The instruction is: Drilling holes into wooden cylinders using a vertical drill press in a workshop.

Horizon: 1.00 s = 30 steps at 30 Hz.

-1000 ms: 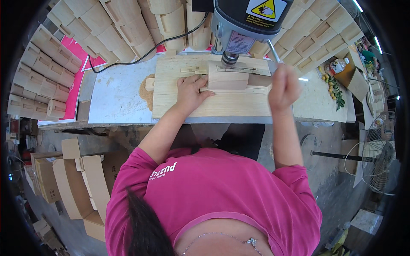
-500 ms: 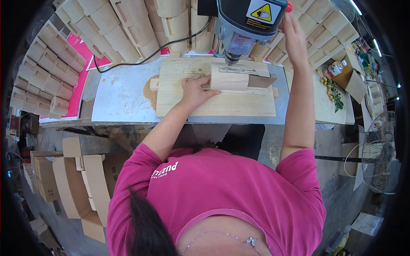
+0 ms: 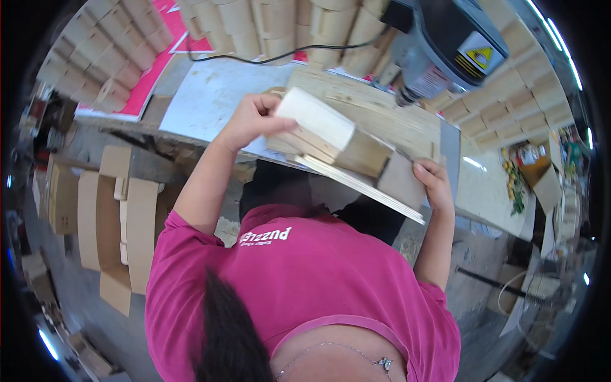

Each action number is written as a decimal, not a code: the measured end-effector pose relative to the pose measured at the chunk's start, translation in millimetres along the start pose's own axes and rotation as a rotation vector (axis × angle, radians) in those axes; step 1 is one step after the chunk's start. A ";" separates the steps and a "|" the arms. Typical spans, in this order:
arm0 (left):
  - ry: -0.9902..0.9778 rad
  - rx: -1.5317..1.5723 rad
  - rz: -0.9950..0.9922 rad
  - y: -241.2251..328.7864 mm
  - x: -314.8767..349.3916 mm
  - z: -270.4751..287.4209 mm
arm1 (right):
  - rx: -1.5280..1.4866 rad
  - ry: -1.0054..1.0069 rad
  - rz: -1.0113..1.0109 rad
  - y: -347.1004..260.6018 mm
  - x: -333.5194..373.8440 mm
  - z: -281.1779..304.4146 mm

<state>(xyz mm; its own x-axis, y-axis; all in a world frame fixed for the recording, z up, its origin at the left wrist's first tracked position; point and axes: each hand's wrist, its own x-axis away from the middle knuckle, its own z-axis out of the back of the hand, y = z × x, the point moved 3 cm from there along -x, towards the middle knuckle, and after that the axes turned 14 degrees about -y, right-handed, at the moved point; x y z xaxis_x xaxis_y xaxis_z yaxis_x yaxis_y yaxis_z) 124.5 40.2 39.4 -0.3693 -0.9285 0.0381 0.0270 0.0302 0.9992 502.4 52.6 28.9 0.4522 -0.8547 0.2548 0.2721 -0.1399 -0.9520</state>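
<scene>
- The left hand [image 3: 251, 122] has its thumb on top of a pale wood block [image 3: 318, 121], and its fingers are clamped on the block's left end.
- The right hand [image 3: 435, 183] has its fingers clamped on the right end of a brown flat piece [image 3: 402, 180].
- The block slants near the front edge of the surface [image 3: 487, 181], left of the brown piece.
- A long wood strip [image 3: 363, 189] with a stripy side sticks out past the front edge.
- Behind the block, a big flat board [image 3: 407, 127] lies on the surface.
- A drill [image 3: 439, 63] hangs over the back of the board, its tip apart from the block.
- Wood stacks [image 3: 232, 28] stand along the back edge.
- Yellow fruit [image 3: 511, 181] with green leaves lies near the right edge.
</scene>
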 end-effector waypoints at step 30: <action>1.033 -0.979 -0.067 -37.4 120.6 135.5 | -0.193 0.019 -0.115 37.1 -12.7 -13.1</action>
<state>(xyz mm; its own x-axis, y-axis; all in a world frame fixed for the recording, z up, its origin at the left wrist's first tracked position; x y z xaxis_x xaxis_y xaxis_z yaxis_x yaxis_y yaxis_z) -46.9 -22.8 8.5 0.4251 -0.7794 -0.4602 0.8146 0.1078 0.5699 495.7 51.7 -11.8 0.4108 -0.8369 0.3616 0.1520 -0.3282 -0.9323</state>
